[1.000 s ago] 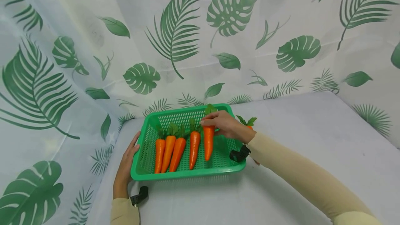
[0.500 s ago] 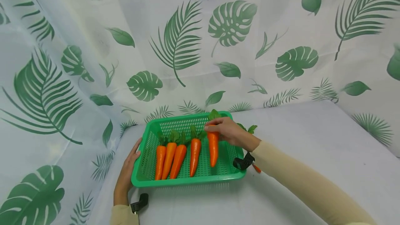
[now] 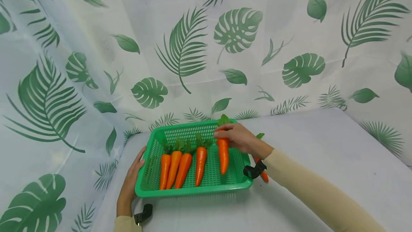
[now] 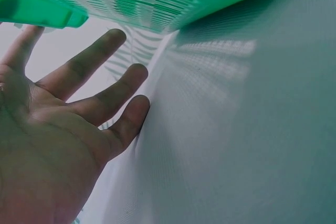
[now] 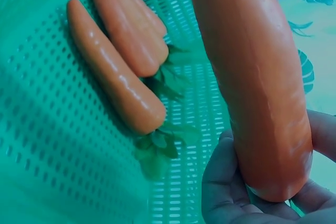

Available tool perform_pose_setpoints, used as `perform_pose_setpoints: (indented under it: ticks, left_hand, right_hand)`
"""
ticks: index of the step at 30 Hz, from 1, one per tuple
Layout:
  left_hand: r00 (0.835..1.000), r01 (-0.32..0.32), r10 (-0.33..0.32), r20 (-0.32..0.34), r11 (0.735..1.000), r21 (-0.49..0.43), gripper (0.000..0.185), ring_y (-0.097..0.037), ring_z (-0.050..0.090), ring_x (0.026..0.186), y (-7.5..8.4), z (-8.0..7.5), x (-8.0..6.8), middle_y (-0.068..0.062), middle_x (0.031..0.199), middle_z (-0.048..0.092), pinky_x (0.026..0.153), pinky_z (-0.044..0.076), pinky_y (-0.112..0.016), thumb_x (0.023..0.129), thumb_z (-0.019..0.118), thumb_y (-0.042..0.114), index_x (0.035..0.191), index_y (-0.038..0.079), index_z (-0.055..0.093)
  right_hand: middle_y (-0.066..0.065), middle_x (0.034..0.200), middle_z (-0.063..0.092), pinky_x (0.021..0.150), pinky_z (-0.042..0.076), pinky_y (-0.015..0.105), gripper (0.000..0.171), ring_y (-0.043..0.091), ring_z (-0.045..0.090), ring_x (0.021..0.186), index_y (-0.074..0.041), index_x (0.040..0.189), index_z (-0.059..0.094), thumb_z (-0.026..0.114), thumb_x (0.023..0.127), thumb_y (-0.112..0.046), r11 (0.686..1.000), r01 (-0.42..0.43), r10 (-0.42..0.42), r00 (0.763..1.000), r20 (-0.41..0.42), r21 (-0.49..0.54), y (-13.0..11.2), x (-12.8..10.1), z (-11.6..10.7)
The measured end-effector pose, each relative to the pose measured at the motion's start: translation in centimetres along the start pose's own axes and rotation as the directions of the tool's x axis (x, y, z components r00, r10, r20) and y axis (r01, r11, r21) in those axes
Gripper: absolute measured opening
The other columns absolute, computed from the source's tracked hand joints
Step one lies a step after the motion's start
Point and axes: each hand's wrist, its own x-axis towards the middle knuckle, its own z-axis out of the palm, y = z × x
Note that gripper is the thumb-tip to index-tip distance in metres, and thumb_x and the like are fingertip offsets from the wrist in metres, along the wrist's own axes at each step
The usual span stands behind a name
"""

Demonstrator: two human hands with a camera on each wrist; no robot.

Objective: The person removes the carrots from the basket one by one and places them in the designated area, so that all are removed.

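**Five carrots in the basket, one outside**

Your right hand [image 3: 239,139] grips a carrot [image 3: 223,155] by its top end, fingers curled round it just below the green leaves. The carrot's tip points toward you and it sits over the right part of the green basket [image 3: 151,185]; can't tell if it touches the mesh floor.

Count: four more carrots lie flat in the basket, left of the held one. Three are packed side by side [image 3: 174,164], the fourth [image 3: 200,164] just right of them. All have leaves pointing away from you. A sixth carrot [image 3: 263,174] lies on the white table [image 3: 322,142] just outside the basket's right wall, partly hidden by your right wrist.

Your left hand [image 3: 132,178] is flat and relaxed, fingers straight, resting against the basket's left rim. It holds nothing.

One basket, six carrots total.
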Motion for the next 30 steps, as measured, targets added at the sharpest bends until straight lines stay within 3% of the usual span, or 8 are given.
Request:
perform_pose_setpoints:
  ticks: [7,13,20,24,30]
  left_hand:
    - [1.0,0.007,-0.007,-0.006,1.0,0.01,0.058,-0.029,0.032,0.144,-0.2,-0.2,0.0,-0.004,0.176,0.019,0.098,0.044,-0.023,0.119,0.034,0.04,0.174,0.028,0.021]
    - [1.0,0.0,0.0,-0.007,1.0,0.008,0.057,-0.029,0.034,0.142,-0.4,-0.4,0.2,-0.002,0.175,0.021,0.099,0.044,-0.024,0.119,0.034,0.04,0.174,0.029,0.022]
    - [1.0,-0.001,0.001,-0.014,1.0,-0.002,0.057,-0.028,0.034,0.142,-0.7,-0.4,0.3,-0.002,0.174,0.022,0.099,0.045,-0.024,0.119,0.035,0.039,0.174,0.028,0.022]
    - [1.0,0.001,-0.001,-0.015,1.0,-0.004,0.058,-0.028,0.034,0.142,-0.7,-0.4,0.4,-0.002,0.175,0.022,0.098,0.045,-0.024,0.118,0.035,0.04,0.174,0.029,0.022]
    - [1.0,0.004,-0.004,-0.013,1.0,-0.01,0.058,-0.028,0.034,0.142,-0.6,-0.3,0.3,-0.002,0.175,0.021,0.098,0.045,-0.025,0.119,0.035,0.04,0.174,0.029,0.022]
  right_hand:
    - [0.023,0.128,0.062,0.089,0.06,0.044,0.044,0.032,0.073,0.099,0.01,0.142,0.06,0.07,0.105,-0.012,1.0,-0.006,0.006,1.0,-0.016,0.015,-0.3,-0.6,-0.6]
    - [0.021,0.128,0.061,0.09,0.06,0.04,0.045,0.028,0.074,0.098,0.009,0.144,0.058,0.069,0.106,-0.013,0.999,-0.01,0.01,1.0,-0.01,0.041,-0.5,-1.2,-1.2]
    - [0.025,0.131,0.058,0.091,0.059,0.039,0.046,0.027,0.076,0.098,0.009,0.144,0.057,0.068,0.107,-0.015,0.999,0.008,-0.008,1.0,-0.004,0.036,-0.9,-1.9,-1.9]
    - [0.022,0.128,0.061,0.091,0.059,0.036,0.046,0.026,0.076,0.099,0.009,0.142,0.057,0.069,0.107,-0.017,1.0,0.022,-0.022,0.999,-0.038,-0.006,-1.0,-2.4,-2.5]
    - [0.022,0.124,0.062,0.089,0.059,0.036,0.043,0.025,0.076,0.097,0.01,0.138,0.053,0.069,0.107,-0.015,0.999,0.038,-0.037,0.996,-0.084,0.018,-0.9,-3.5,-3.5]
